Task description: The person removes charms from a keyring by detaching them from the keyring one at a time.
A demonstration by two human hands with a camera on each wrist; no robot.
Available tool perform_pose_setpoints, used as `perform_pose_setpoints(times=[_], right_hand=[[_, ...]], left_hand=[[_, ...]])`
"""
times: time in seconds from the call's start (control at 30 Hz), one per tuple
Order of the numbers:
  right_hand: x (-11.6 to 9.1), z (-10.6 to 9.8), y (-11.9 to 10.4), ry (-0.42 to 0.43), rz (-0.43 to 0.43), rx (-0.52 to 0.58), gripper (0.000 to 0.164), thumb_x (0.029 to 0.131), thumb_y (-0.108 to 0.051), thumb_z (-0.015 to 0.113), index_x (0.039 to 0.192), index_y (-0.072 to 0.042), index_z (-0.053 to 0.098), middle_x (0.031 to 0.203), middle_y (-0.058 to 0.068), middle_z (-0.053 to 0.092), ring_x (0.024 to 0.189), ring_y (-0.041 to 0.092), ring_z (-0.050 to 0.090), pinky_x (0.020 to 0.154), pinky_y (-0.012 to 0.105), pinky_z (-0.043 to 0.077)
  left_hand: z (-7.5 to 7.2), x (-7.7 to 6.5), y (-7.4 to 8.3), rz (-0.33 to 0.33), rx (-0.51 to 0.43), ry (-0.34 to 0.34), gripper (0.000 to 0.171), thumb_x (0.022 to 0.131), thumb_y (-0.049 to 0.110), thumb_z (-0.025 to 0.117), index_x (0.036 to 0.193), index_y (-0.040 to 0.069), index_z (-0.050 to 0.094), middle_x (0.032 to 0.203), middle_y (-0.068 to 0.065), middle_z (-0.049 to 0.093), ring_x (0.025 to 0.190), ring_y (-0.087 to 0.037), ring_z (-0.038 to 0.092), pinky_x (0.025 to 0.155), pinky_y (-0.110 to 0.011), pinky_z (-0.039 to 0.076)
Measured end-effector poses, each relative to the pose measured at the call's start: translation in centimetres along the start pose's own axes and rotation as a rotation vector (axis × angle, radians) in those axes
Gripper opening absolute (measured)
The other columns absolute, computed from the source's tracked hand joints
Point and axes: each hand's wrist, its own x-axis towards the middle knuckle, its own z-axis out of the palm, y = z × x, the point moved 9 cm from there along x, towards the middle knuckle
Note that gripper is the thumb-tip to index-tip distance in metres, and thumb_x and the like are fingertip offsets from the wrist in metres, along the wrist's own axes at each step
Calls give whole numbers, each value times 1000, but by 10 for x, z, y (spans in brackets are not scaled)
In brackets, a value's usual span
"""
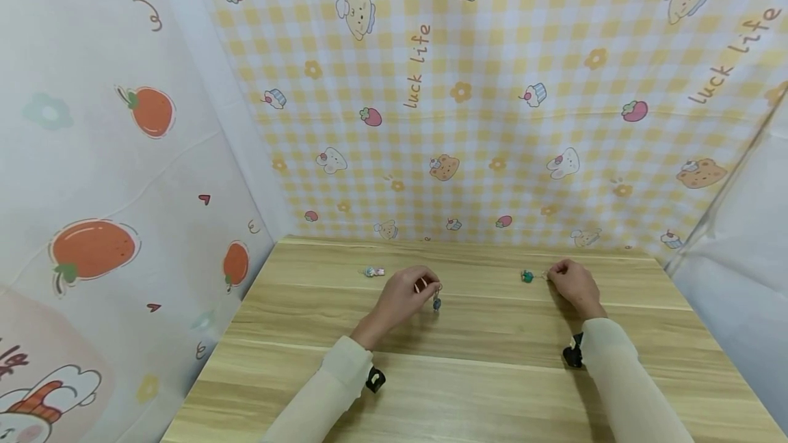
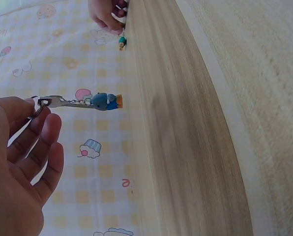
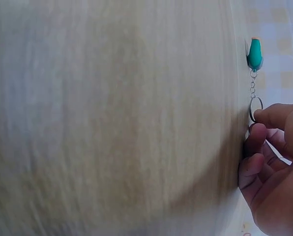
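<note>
My left hand pinches the metal ring of a keychain between thumb and fingertip. From its clasp and chain hangs a small blue-grey figure with an orange end, held over the wooden table. Farther right, my right hand pinches the ring of a second keychain, low at the tabletop. That one carries a green figure, which lies on the table to the left of the fingers in the head view. Behind my left hand lies a third keychain with a pale, multicoloured charm, touched by neither hand.
The wooden table runs back to a yellow checked cloth with printed cartoons. A white printed cloth hangs at the left, and a plain white one at the right. Black straps sit on both wrists.
</note>
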Motion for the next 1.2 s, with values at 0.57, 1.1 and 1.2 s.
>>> perform_pose_setpoints(times=[0.57, 1.1, 1.2], right_hand=[[-6, 7, -37, 73, -137, 159, 27, 108, -19, 56, 118, 4, 66, 109, 23, 69, 79, 19, 64, 65, 28, 52], [-42, 56, -162, -124, -434, 371, 16, 107, -15, 66, 115, -2, 70, 105, 13, 67, 67, 34, 65, 54, 27, 49], [-48, 64, -178, -158, -476, 400, 13, 107, -15, 67, 114, -6, 70, 104, 12, 69, 69, 44, 65, 51, 28, 48]], left_hand=[[3, 2, -5, -23, -13, -14, 9, 105, 20, 70, 104, 14, 76, 93, 3, 75, 77, -4, 64, 69, -18, 56], [9, 16, -12, -85, -42, -15, 12, 106, 20, 69, 107, 12, 78, 94, 0, 77, 79, -7, 66, 69, -20, 55], [11, 21, -14, -105, -36, -20, 14, 106, 21, 68, 108, 11, 78, 94, -1, 78, 79, -9, 67, 69, -20, 55]])
